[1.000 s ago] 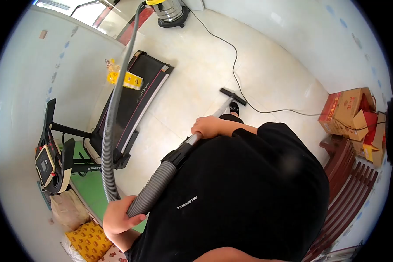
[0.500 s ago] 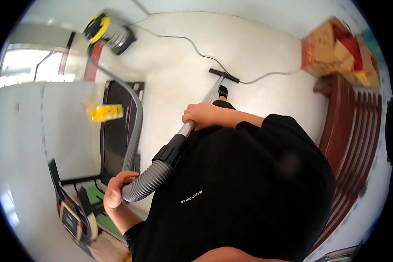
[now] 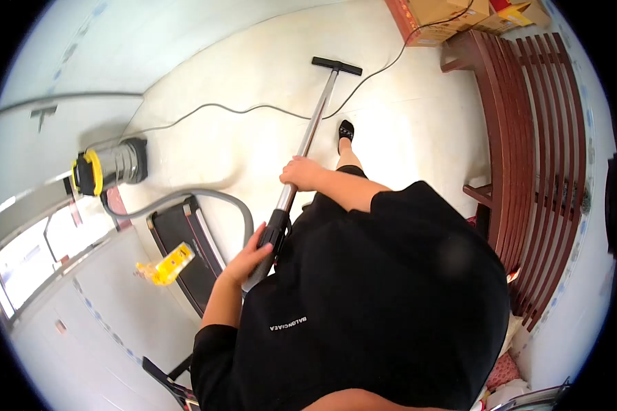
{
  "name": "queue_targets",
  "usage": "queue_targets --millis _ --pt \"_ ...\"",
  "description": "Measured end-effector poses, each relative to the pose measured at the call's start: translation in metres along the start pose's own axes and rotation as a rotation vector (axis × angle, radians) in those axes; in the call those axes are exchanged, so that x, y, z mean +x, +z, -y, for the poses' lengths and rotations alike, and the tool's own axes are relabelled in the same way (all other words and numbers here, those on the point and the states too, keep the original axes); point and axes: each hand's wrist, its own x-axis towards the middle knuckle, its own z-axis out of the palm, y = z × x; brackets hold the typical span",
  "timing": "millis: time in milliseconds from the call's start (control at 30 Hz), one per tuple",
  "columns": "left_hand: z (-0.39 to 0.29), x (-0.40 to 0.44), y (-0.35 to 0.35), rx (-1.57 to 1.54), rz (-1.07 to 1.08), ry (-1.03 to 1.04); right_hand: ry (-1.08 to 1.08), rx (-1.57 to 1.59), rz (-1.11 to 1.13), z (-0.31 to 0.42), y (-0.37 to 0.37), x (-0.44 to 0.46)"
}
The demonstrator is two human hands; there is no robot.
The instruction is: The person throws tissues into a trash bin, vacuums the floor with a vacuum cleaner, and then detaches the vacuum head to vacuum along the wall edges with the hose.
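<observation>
A vacuum cleaner's metal tube (image 3: 313, 130) runs up to a flat black floor nozzle (image 3: 336, 66) lying on the pale floor. My right hand (image 3: 301, 172) is wrapped round the lower part of this tube. At its near end is a black grip (image 3: 274, 231), with my left hand (image 3: 248, 257) closed round the grip where it meets the hose; the palm side is hidden. The grey hose (image 3: 216, 194) curves left to the yellow, black and silver vacuum canister (image 3: 120, 164).
A black cable (image 3: 243, 110) crosses the floor near my foot (image 3: 345, 130). At left is a treadmill (image 3: 185, 250) with a yellow bag (image 3: 173, 264) by it. A dark red wooden bench (image 3: 504, 151) stands at right, cardboard boxes (image 3: 432, 19) at the top right.
The view has turned, so the canister now shows lower left and the boxes higher up. The nozzle is farther from my body. My left hand has moved from the ribbed hose to the black grip.
</observation>
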Motion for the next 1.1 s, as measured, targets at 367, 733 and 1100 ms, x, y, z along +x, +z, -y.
queue_targets --millis 367,733,1100 --pt "-0.198 0.174 0.056 -0.025 0.068 0.043 0.2 0.065 -0.138 -0.219 -0.125 0.023" --pt "-0.202 0.11 0.03 -0.072 -0.288 -0.122 0.09 0.084 0.116 -0.169 -0.141 0.078" --pt "-0.169 0.052 0.042 0.005 -0.407 -0.169 -0.124 0.206 0.003 -0.106 -0.121 0.079"
